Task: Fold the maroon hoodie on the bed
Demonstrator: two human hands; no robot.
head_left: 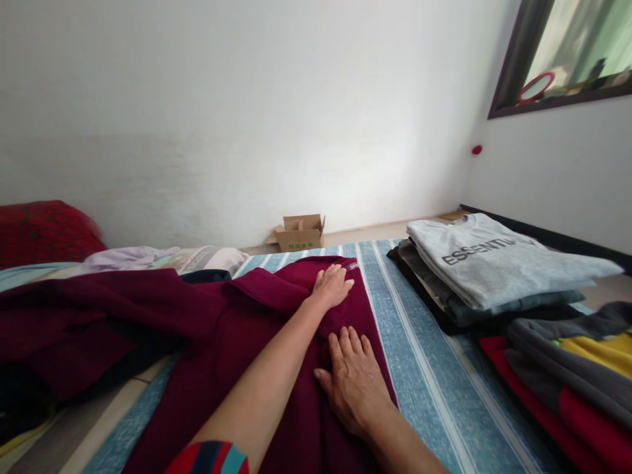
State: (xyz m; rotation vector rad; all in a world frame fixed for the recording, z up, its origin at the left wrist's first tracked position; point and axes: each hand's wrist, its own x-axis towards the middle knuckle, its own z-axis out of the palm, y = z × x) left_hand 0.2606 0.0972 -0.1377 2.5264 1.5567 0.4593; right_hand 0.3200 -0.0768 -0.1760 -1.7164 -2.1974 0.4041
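A maroon garment (232,355) lies spread over the bed in front of me, with part of it stretching off to the left. Small white lettering shows near its far right corner. My left hand (332,286) rests on the cloth by that corner, its fingers slightly curled but apart. Closer to me, my right hand (356,382) lies flat on the garment near its right edge, fingers stretched and thumb out. Neither hand grips the fabric.
Folded clothes topped by a grey sweatshirt (498,257) are stacked at the right, with a grey, yellow and red garment (582,355) nearer. The striped blue sheet (409,342) covers the bed. Beyond it stands an open cardboard box (301,237). A red bundle (47,230) sits far left.
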